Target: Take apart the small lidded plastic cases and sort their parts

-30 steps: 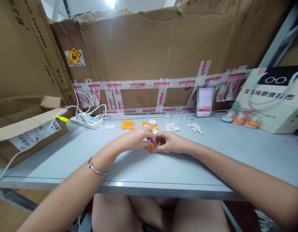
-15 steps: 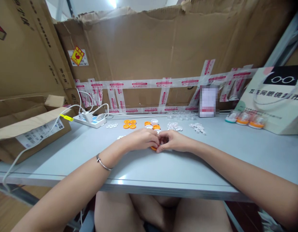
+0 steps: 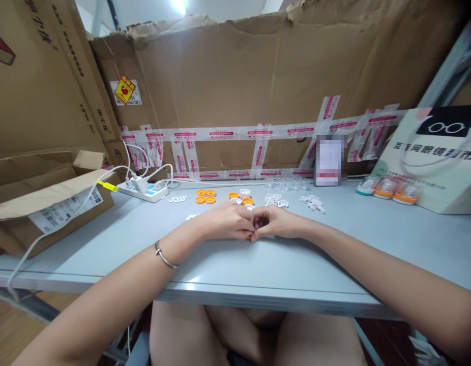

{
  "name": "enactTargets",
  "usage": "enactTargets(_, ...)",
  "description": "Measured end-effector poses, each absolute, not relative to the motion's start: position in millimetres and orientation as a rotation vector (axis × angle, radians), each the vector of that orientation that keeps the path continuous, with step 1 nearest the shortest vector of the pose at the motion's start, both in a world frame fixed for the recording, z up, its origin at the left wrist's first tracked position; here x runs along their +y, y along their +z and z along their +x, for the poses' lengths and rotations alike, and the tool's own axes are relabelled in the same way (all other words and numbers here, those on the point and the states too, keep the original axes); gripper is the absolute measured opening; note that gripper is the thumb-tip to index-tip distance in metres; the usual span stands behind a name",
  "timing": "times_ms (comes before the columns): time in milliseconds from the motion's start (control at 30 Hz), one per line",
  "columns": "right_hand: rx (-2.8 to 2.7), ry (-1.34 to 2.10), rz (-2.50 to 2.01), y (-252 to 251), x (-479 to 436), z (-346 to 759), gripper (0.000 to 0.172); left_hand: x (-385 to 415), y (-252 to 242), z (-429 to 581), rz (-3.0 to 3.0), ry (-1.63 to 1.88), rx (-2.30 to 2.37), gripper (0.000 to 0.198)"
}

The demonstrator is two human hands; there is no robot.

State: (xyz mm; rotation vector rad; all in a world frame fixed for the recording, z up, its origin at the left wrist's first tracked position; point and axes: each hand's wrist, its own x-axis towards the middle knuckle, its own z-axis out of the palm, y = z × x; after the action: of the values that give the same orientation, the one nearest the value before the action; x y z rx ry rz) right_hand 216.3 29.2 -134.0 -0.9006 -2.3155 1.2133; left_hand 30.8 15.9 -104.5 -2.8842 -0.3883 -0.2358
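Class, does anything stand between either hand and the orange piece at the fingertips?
Nothing visible does: the left hand and right hand meet at the orange piece, with no object seen between. Fingers hide most of it, so contact is unclear. White and orange parts lie beyond the hands.

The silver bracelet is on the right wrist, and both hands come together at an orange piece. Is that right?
Not quite: the head view shows the silver bracelet on the left wrist. The left hand and right hand do come together at an orange piece.
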Motion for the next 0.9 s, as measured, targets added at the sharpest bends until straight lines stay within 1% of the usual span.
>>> enactTargets(133,-2.341,1.231,-0.88,-134.3,30.1,217.0,0.031,15.5,-108.1,33.3,-2.875,-0.243,-0.423,0.023)
enactTargets(267,-2.369,1.24,-0.847,-132.9,28.6,217.4,0.033,16.4,-110.9,33.6,-3.009,-0.429,-0.537,0.015)
enactTargets(367,-2.38,1.179,-0.878,-131.7,27.1,217.8,0.036,16.7,-98.2,24.8,-3.044,-0.575,-0.666,0.016)
enactTargets(433,-2.381,1.145,-0.939,-130.9,26.1,218.0,0.041,17.1,-83.2,11.5,-2.979,-0.582,-0.849,0.016)
enactTargets(533,-2.383,1.126,-1.006,-129.8,24.9,217.9,0.044,19.5,-63.2,-15.2,-2.785,-0.304,-1.309,0.014)
enactTargets(633,-2.384,1.128,-1.015,-129.2,24.3,217.4,0.044,22.9,-56.9,-35.6,-2.598,0.015,-1.674,0.014)
enactTargets(767,-2.371,1.139,-1.013,-129.2,24.0,216.9,0.044,22.7,-61.2,-38.2,-2.481,0.233,-1.811,0.013)
enactTargets(900,-2.361,1.136,-1.024,-129.6,24.0,216.3,0.045,16.3,-61.9,-26.9,-2.387,0.309,-1.842,0.011)
